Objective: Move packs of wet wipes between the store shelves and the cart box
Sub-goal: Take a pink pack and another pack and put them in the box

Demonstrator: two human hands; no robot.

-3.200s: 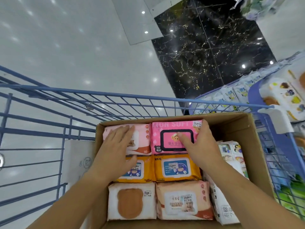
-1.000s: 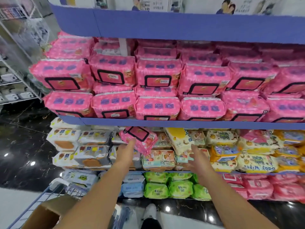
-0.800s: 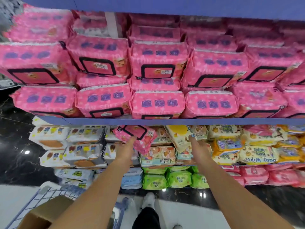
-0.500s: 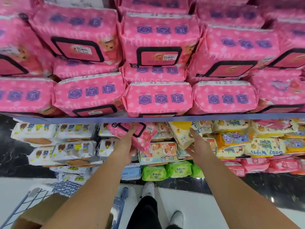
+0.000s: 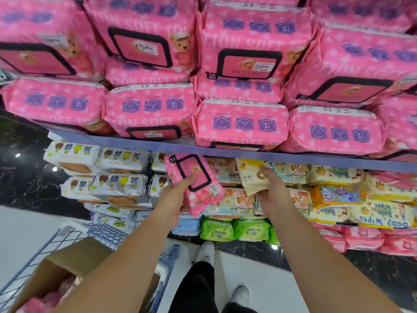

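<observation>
At lower left, a blue wire cart [image 5: 106, 233] carries a cardboard box [image 5: 74, 256]; the pink shapes [image 5: 42, 299] inside it are blurred and are probably packs. Above the cart, white packs [image 5: 117, 184] printed with cartoon figures lie stacked at the left end of the middle shelf.

Left of centre, my left hand [image 5: 173, 199] grips a pink pack [image 5: 194, 179]. My thumb lies across its black-framed lid and my fingers are curled behind it. This pack is tilted, with its top end just under the blue shelf edge [image 5: 248, 154], and it is held in front of the middle-shelf stock. Over that edge, rows of matching pink packs [image 5: 241, 125] fill the upper shelf, stacked several high, some flat and some leaning forward.

Right of centre, my right hand [image 5: 273, 190] grips a cream pack [image 5: 252, 175]. My thumb presses its front and my fingers are wrapped round its lower end. The cream pack leans to the left, near the pink pack but apart from it; I cannot tell whether it rests on the packs behind it. Below both hands, green packs [image 5: 234, 229] sit on the bottom shelf, and my white shoes [image 5: 205, 251] stand on the pale floor.

At far right, yellow packs [image 5: 372, 213] marked "Baby Wipes" lie upside down on the middle shelf.
</observation>
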